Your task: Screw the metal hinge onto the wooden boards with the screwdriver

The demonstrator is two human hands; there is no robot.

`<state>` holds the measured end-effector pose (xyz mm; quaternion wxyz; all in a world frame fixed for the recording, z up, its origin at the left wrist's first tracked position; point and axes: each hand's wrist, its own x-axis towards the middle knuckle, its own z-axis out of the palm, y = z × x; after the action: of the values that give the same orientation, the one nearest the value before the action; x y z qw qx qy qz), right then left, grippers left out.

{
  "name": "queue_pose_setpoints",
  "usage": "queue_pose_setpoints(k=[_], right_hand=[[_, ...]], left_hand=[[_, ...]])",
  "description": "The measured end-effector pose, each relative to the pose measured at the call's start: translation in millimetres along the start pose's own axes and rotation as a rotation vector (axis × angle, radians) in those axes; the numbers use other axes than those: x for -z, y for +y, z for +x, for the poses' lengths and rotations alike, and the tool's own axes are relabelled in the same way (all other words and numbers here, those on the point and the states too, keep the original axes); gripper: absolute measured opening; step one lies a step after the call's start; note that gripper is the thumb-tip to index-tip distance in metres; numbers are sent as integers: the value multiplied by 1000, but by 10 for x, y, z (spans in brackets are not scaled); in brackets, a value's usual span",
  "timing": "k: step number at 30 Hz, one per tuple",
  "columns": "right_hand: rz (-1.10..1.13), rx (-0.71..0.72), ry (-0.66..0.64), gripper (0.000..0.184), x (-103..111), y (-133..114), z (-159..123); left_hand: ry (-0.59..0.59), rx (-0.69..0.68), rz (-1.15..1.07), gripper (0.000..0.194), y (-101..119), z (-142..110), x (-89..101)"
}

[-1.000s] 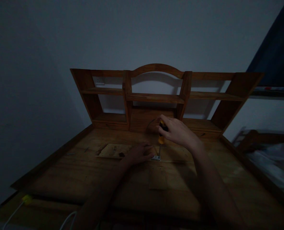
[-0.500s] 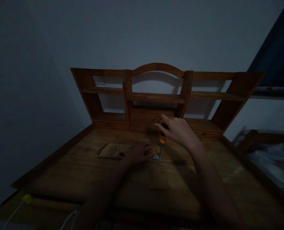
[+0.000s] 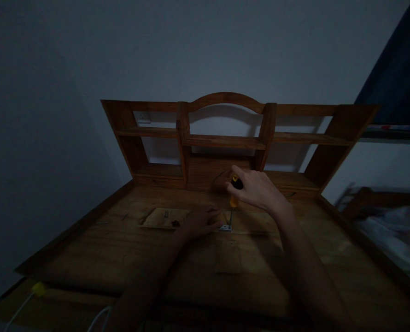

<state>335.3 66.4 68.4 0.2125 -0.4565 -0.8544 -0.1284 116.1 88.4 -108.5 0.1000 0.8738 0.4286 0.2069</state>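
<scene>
My right hand (image 3: 258, 190) is closed around the black and orange handle of a screwdriver (image 3: 234, 197), held upright with its tip down on a small metal bracket (image 3: 225, 227). The bracket lies on a flat wooden board (image 3: 166, 216) on the desk. My left hand (image 3: 202, 220) rests on that board just left of the bracket, fingers laid flat and pressing down. The room is dim.
A wooden desk (image 3: 87, 249) carries a shelf hutch (image 3: 225, 138) with an arched top at its back. A smaller wood piece (image 3: 227, 257) lies near the front. White cables with a yellow plug (image 3: 39, 288) hang at the lower left. A bed (image 3: 391, 235) stands at the right.
My right hand has shifted its grip slightly on the screwdriver handle, as in turning it. The left hand and the bracket stay where they were.
</scene>
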Motion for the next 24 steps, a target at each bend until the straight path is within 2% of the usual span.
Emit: queue_pose_setpoints(k=[4, 6, 10, 15, 21, 24], right_hand=[[109, 88, -5, 26, 13, 5, 2], [85, 71, -6, 24, 9, 1, 5], [9, 5, 13, 42, -2, -13, 6], [106, 92, 16, 23, 2, -30, 0], [17, -3, 11, 41, 2, -25, -7], [75, 53, 19, 28, 13, -19, -9]], left_hand=[[-14, 7, 12, 57, 11, -5, 18], [-13, 20, 23, 58, 11, -6, 14], [-11, 18, 25, 58, -1, -7, -3], [-16, 12, 27, 58, -21, 3, -19], [-6, 24, 41, 58, -5, 6, -18], [-5, 9, 36, 59, -1, -1, -14]])
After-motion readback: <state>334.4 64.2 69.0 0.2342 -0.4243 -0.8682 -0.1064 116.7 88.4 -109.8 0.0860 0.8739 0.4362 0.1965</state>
